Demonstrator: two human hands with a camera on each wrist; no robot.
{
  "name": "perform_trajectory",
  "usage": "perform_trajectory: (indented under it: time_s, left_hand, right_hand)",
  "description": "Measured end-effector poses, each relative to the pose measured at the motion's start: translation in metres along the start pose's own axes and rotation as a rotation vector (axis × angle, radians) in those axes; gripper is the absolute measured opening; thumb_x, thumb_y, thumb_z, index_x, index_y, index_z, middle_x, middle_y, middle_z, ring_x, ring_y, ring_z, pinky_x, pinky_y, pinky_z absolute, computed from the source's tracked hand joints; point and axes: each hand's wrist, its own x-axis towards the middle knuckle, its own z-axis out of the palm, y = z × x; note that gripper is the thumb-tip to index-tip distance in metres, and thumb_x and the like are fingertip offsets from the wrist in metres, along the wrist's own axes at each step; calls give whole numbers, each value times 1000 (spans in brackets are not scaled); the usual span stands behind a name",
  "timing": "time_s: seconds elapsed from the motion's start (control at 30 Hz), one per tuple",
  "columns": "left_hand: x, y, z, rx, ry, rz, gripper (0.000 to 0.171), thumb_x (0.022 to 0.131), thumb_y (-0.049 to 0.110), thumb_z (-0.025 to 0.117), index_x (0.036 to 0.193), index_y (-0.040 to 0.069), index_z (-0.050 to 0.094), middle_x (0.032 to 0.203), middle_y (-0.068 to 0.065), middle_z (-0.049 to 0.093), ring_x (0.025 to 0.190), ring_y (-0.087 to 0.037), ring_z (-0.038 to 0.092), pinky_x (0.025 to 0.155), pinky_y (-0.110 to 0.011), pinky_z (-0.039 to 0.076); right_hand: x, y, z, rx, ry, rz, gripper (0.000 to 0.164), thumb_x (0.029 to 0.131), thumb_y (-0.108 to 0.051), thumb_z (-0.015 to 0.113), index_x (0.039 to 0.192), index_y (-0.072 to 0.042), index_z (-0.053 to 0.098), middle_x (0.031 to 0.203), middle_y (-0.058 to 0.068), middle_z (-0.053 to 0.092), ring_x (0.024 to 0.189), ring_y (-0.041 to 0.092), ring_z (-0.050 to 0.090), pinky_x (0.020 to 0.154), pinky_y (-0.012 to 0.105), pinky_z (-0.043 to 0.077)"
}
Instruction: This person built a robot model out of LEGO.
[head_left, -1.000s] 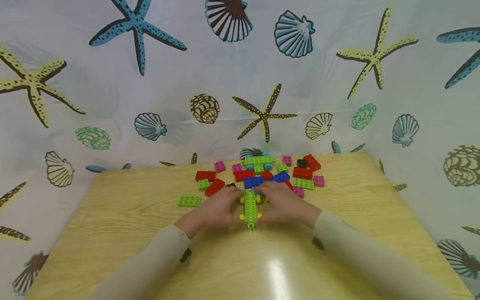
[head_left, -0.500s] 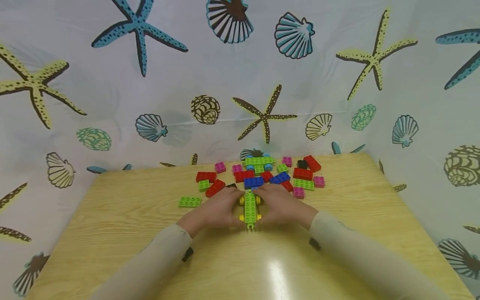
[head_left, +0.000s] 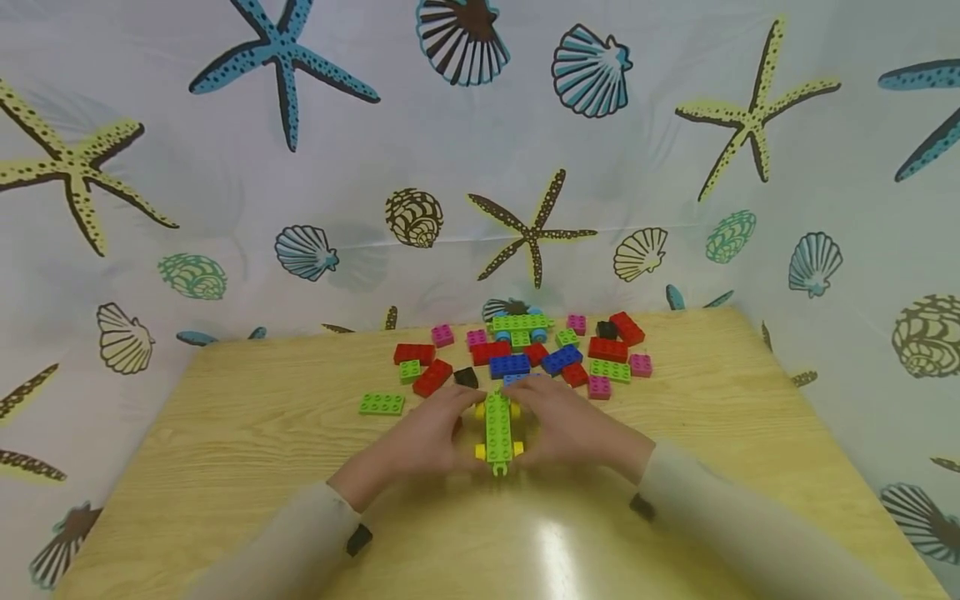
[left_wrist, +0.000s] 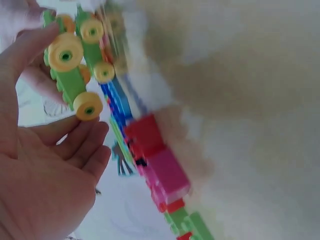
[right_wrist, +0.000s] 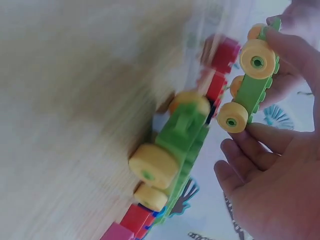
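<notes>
Tabletop (head_left: 457, 542), perhaps wood; shell-print cloth (head_left: 427, 150) behind.

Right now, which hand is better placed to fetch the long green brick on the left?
Probably the left hand: the green brick lies nearer it, while the right hand is across the toy car. Both hands hold that, though.

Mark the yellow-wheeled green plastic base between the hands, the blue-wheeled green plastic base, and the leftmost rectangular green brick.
Yellow-wheeled green plastic base (head_left: 498, 428), head view: studded top's middle.
Blue-wheeled green plastic base (head_left: 521, 322), head view: studded top's middle.
Leftmost rectangular green brick (head_left: 382, 404), head view: studded top's middle.
</notes>
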Motion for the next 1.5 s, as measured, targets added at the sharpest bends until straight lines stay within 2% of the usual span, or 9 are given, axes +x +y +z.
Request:
perform_trajectory:
  time_s: [0.17, 0.27, 0.47, 0.63, 0.9, 1.2, 1.4, 1.5]
  left_hand:
    - [-27, 10, 18, -109, 12, -28, 103, 83, 55, 96, 165, 11, 53, 167, -10, 56, 158, -37, 51, 129, -65, 46]
    - [-39, 16, 29, -158, -22, -51, 104, 83, 60, 96, 166, 13, 53, 166, -7, 57, 157, -36, 52, 128, -65, 46]
    - [-53, 25, 43, -189, -66, -55, 105, 84, 62, 95, 165, 10, 54, 162, -8, 58, 151, -32, 57, 126, -61, 50]
    - [-55, 31, 48, -195, -100, -83, 103, 86, 62, 93, 165, 11, 53, 162, -7, 57, 151, -30, 57, 127, -60, 50]
    - [-56, 37, 45, -175, -140, -107, 99, 87, 56, 93, 166, 10, 53, 159, -5, 58, 147, -27, 58, 127, -58, 51]
    - [-54, 39, 40, -182, -130, -101, 98, 86, 49, 95, 165, 9, 53, 161, -6, 57, 150, -30, 57, 127, -62, 49]
    - [-54, 37, 43, -185, -114, -105, 101, 86, 48, 96, 166, 8, 51, 161, -7, 56, 151, -31, 56, 128, -60, 48]
    - [-54, 36, 45, -190, -109, -113, 103, 85, 50, 97, 167, 7, 50, 161, -7, 56, 151, -31, 56, 128, -60, 49]
  right_hand:
    - [-23, -9, 8, 87, -39, -8, 99, 87, -45, 97, 169, -15, 50, 173, 11, 49, 163, 37, 46, 132, 61, 44]
    - [-38, -13, 14, 135, -76, 9, 101, 85, -47, 98, 168, -14, 51, 169, 9, 53, 158, 34, 51, 129, 60, 48]
    - [-58, -13, 28, 184, -118, 43, 105, 83, -52, 97, 169, -16, 49, 169, 6, 53, 158, 31, 52, 130, 59, 47]
    - [-66, -10, 36, 225, -120, 66, 104, 84, -53, 96, 169, -18, 48, 172, 5, 50, 161, 31, 48, 133, 59, 43]
    - [-70, -9, 39, 248, -128, 84, 101, 87, -52, 96, 169, -20, 47, 175, 5, 47, 164, 33, 45, 132, 62, 43]
    - [-69, -13, 38, 242, -116, 74, 99, 88, -47, 96, 169, -17, 46, 171, 6, 49, 160, 32, 50, 131, 60, 46]
    - [-65, -8, 41, 270, -102, 69, 101, 87, -54, 95, 169, -17, 48, 167, 5, 54, 157, 30, 53, 131, 59, 45]
    - [-64, -8, 41, 282, -100, 70, 100, 87, -51, 96, 168, -16, 49, 165, 5, 55, 155, 29, 54, 131, 59, 46]
